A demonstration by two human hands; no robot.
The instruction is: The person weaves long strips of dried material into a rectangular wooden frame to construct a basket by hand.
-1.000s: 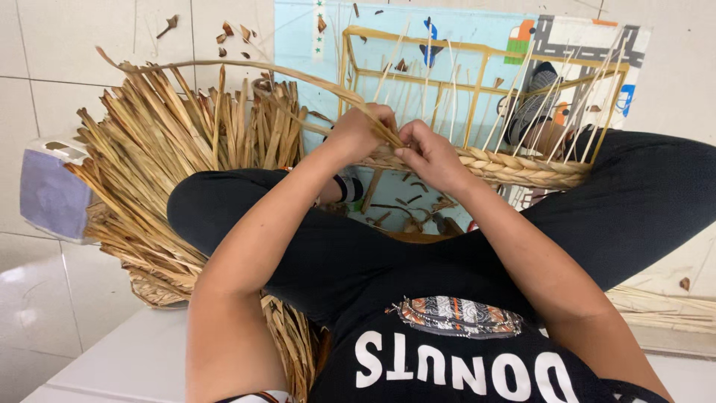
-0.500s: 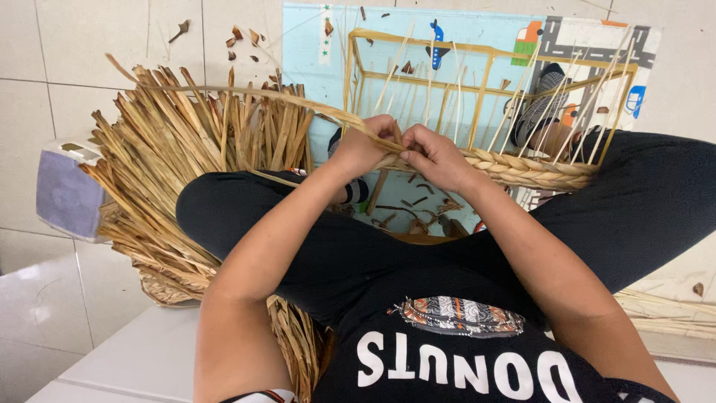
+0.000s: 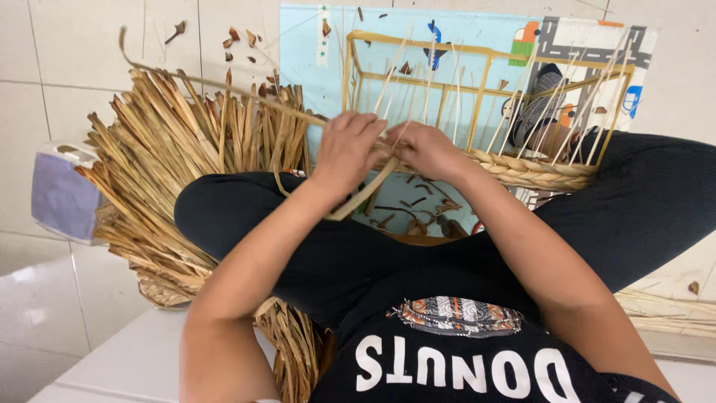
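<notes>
While I watch from the head camera, the half-woven basket (image 3: 522,168) lies across the lap, between the two knees in black trousers (image 3: 641,201). Its woven rim is a thick braid of straw, and from it thin pale stakes stand up inside a yellow frame (image 3: 485,82). I cannot see anything inside the basket except these stakes and some brown scraps below it. The left hand (image 3: 347,149) is closed around a flat straw strip (image 3: 365,195), which bends down from the fingers toward the left thigh. The right hand (image 3: 426,149) touches the left one and presses on the braid, with the fingers curled; I cannot tell if it grips a strand. Both forearms reach forward from the body and meet over the rim. Left of the left knee, a big bundle of dried straw (image 3: 164,164) is spread on the tiled floor (image 3: 45,67), and one long strand rises from it toward the hands. Under the basket lies a light blue play mat (image 3: 313,67) with coloured pictures.
</notes>
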